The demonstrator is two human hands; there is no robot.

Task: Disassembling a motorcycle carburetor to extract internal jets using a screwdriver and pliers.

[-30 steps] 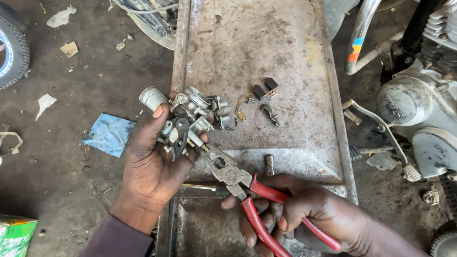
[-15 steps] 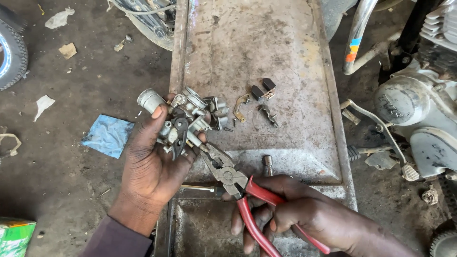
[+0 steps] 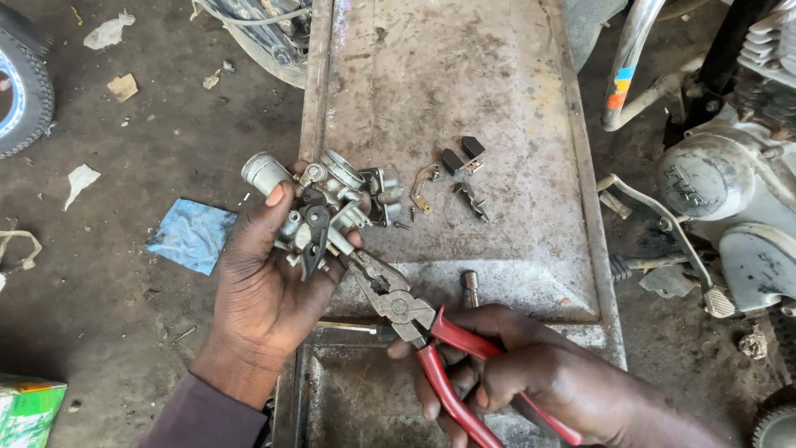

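Observation:
My left hand [image 3: 267,286] cups a grey metal carburetor [image 3: 327,203] over the left edge of a rusty metal tray [image 3: 431,91]. My right hand [image 3: 531,373] grips red-handled pliers [image 3: 419,328]. The plier jaws point up-left and bite a small part at the carburetor's lower right side. Small loose parts [image 3: 460,178] lie on the tray to the right of the carburetor: two dark blocks, a brass bracket and a small screw piece. A short metal cylinder [image 3: 470,286] stands near the tray's front rim.
A motorcycle engine [image 3: 730,191] with a kick lever [image 3: 663,232] stands at the right. A blue rag [image 3: 192,235] lies on the dirt floor at the left. A tyre [image 3: 25,91] is at the far left, a green box [image 3: 29,411] at bottom left.
Both hands shifted slightly; the pliers stay on the carburetor and my right hand moved a little lower and to the right on the handles.

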